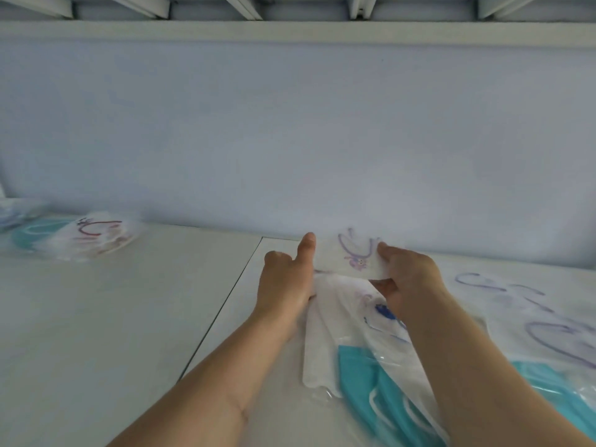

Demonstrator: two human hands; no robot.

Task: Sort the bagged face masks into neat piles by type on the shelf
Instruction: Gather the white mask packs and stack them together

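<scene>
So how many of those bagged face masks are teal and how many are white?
Teal bagged face masks: 3
White bagged face masks with coloured ear loops: at least 4; the heap on the right is too blurred to count further
Total: at least 7

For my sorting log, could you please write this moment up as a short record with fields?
surface: white shelf, a seam running across its top
left hand: left hand on the left edge of the white purple-print mask, forefinger straight
right hand: right hand pinches that mask's right edge
under the hands: loose heap of bagged masks, white and teal
far left: small pile, a teal mask and white red-print masks
right: more bagged masks with purple loops
</scene>
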